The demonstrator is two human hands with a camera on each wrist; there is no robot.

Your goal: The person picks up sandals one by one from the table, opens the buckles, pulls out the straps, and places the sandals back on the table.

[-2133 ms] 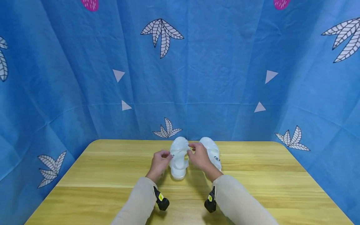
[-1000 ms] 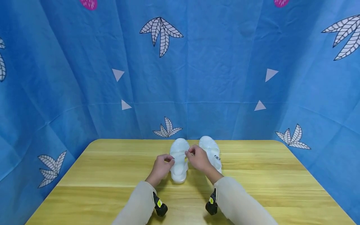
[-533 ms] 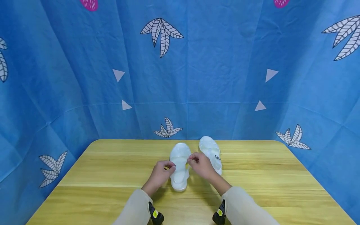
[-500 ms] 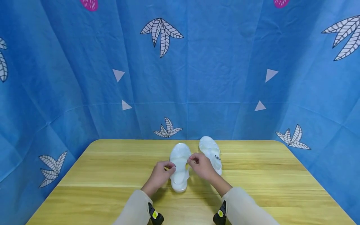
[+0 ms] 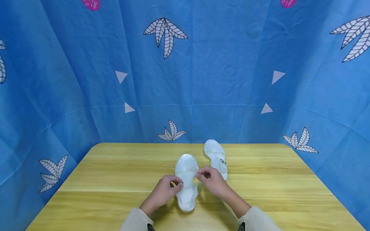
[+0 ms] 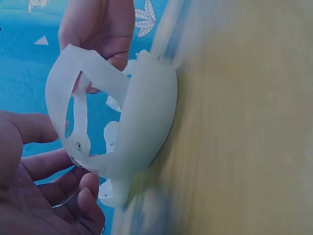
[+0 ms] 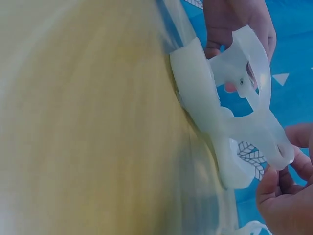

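Observation:
A white translucent sandal (image 5: pixel 186 165) stands sole down in the middle of the table, toe pointing away from me. My left hand (image 5: pixel 165 190) pinches its left side; in the left wrist view those fingers are at the small metal buckle beside a riveted strap (image 6: pixel 78 145). On the other side my right hand (image 5: pixel 214 183) pinches a strap; the right wrist view shows thumb and fingers on the strap's end (image 7: pixel 281 152). The heel strap (image 5: pixel 195 192) stands up loosely at the back. Fingertips partly hide the buckle.
A second white sandal (image 5: pixel 214 152) with a silvery buckle lies farther back, right of the first, near the table's far edge. The wooden table (image 5: pixel 115 179) meets a blue patterned curtain (image 5: pixel 225 80) behind and at both sides.
Both hands and the nearer sandal have moved toward me across the table, away from the curtain. The farther sandal has stayed in place. Both hands keep pinching the nearer one.

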